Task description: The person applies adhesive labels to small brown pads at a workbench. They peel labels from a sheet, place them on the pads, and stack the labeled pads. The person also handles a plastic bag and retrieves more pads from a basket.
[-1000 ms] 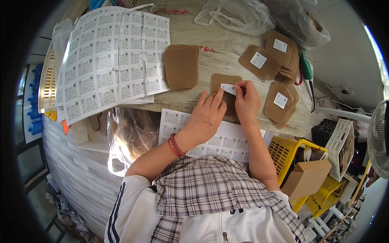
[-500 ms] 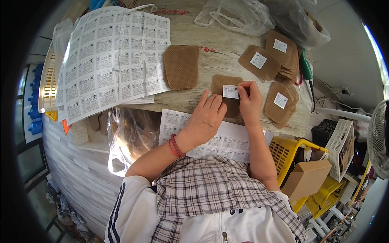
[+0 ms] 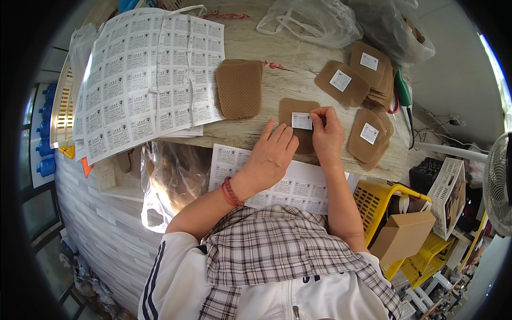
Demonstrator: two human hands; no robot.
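A brown mesh-textured pad (image 3: 290,106) with rounded corners lies at the table's front edge between my hands. My right hand (image 3: 327,134) pinches the right end of a small white printed label (image 3: 302,121), which is over the middle of that pad. Fingers stretched out, my left hand (image 3: 272,157) rests at the pad's left side. Below it a partly used label sheet (image 3: 290,186) lies at the table edge, under my forearms. A stack of unlabelled brown pads (image 3: 239,88) sits to the left.
Labelled pads (image 3: 341,82) lie in several piles on the right. Large label sheets (image 3: 144,80) cover the left of the table. Clear plastic bags (image 3: 314,24) lie at the back. A green-handled tool (image 3: 401,88) hangs at the right edge, above a yellow basket (image 3: 373,202).
My right hand has shifted very slightly left with the label. My left hand and the pad have stayed in place.
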